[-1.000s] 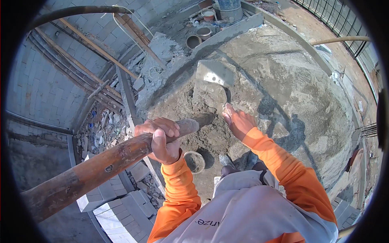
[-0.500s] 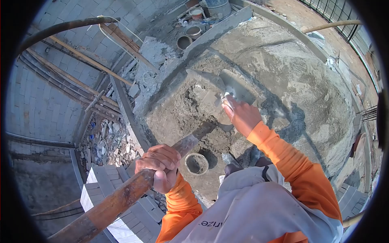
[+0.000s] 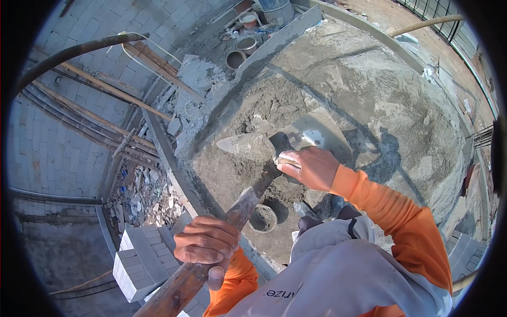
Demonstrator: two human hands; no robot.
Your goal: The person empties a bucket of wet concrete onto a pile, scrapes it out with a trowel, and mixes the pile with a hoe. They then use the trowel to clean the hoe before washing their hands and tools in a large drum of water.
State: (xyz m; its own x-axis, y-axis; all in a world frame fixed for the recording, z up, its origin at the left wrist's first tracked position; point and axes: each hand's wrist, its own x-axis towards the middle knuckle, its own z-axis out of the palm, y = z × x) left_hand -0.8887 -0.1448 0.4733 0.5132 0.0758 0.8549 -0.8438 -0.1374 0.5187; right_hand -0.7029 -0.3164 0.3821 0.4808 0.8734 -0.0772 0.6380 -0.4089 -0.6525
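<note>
My left hand is closed around the thick wooden handle of a hoe, which slants up from the lower edge. The hoe's broad metal blade lies over wet grey mortar, just beyond my right hand. My right hand is closed on the grip of a trowel; the grip is mostly hidden by the fingers. The trowel's pointed blade points left above the mortar. Below the hoe's handle stands a small round bucket with grey material inside.
Stacked pale blocks stand at lower left beside rubble. Wooden poles lean along the left. Two small buckets and a blue drum are at the back. A low concrete edge borders the mortar. My boots show below.
The hoe's blade has shifted down and right in view. My right hand has come lower with the trowel, whose blade now lies lower and farther left. My left hand still grips the handle.
</note>
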